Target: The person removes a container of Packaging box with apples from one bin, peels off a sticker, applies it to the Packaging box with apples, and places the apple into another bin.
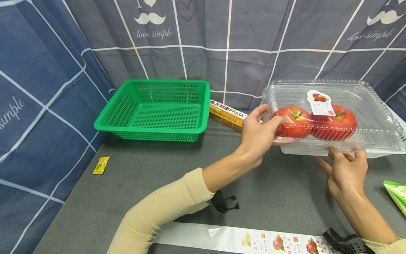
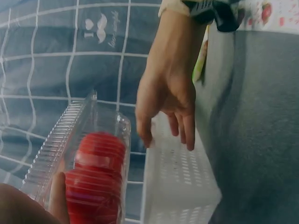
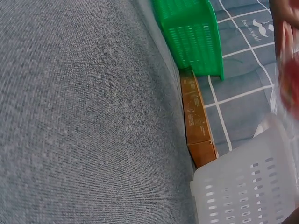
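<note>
A clear plastic lidded box (image 1: 377, 106) with two red apples (image 1: 295, 123) in it is held up on the right side of the head view. A small fruit sticker (image 1: 320, 107) is on its top. My left hand (image 1: 258, 135) grips the box's left end, thumb over the edge. Underneath it stands a white slotted basket (image 1: 304, 151), mostly hidden by the box in the head view. My right hand (image 1: 349, 173) is at the basket's front side, below the box. Its fingers hang loosely in the left wrist view and hold nothing; whether they touch the basket I cannot tell.
A green basket (image 1: 152, 135) stands at the back left, with a pasta box (image 1: 226, 116) beside it. Further left lies a yellow sachet (image 1: 101, 165). A strip of fruit stickers (image 1: 253, 241) lies along the front, and a green packet (image 1: 398, 194) at the right edge.
</note>
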The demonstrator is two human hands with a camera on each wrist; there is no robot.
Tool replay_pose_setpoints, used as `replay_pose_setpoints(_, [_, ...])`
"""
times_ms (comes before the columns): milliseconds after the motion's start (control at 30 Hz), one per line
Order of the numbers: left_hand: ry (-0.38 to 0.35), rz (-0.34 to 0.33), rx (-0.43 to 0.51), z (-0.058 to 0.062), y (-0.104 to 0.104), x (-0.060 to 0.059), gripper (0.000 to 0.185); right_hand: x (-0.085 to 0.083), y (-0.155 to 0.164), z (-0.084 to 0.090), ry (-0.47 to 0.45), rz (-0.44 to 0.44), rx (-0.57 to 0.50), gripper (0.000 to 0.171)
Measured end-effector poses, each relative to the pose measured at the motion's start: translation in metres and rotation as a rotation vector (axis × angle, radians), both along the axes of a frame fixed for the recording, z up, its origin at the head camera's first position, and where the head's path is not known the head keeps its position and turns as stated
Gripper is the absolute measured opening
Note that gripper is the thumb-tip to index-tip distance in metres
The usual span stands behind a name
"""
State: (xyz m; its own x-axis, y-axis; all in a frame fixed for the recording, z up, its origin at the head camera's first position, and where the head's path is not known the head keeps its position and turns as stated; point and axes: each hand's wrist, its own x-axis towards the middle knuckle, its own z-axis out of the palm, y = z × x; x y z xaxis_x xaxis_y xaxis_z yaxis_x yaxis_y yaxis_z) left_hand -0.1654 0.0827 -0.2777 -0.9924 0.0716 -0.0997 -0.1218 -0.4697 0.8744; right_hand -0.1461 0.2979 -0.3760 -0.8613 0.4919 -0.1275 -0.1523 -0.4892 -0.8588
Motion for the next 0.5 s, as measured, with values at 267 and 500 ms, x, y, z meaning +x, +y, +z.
replay_pose_setpoints(267, [-0.057, 0.062, 0.086, -0.008, 0.051, -0.029, 0.056, -0.001, -0.003, 0.002, -0.115, -0.059, 0.024, 0.049])
replay_pose_setpoints(500, [-0.105, 0.115, -0.031, -0.008, 0.081, -0.045, 0.054, 0.000, -0.005, 0.002, -0.113, -0.078, 0.040, 0.049])
